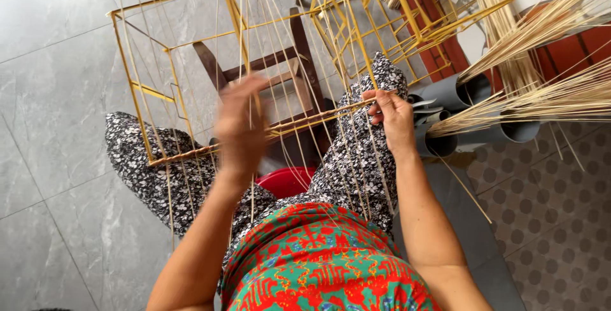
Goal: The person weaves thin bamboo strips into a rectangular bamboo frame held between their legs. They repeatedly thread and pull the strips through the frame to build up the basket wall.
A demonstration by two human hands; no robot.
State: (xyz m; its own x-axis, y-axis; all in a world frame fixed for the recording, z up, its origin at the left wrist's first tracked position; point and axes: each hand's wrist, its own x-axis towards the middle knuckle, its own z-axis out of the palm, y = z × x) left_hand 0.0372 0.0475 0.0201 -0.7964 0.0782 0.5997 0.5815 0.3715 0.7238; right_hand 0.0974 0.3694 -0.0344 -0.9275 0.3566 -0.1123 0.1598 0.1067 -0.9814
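Note:
A yellow metal wire frame (153,91) rests across my knees, with many thin pale rattan strands (356,152) running over its near bar toward my lap. My left hand (238,126) is blurred, fingers apart, among the strands at the middle of the near bar. It is unclear whether it grips any. My right hand (391,117) pinches strands at the right end of that bar, where woven strands wrap the frame (305,120).
A dark wooden stool (299,63) stands under the frame. A second yellow frame (407,25) lies behind it. Grey plastic tubes (458,95) at right hold bundles of long pale sticks (547,95). A red bowl (286,180) sits between my knees. Grey tiled floor lies at left.

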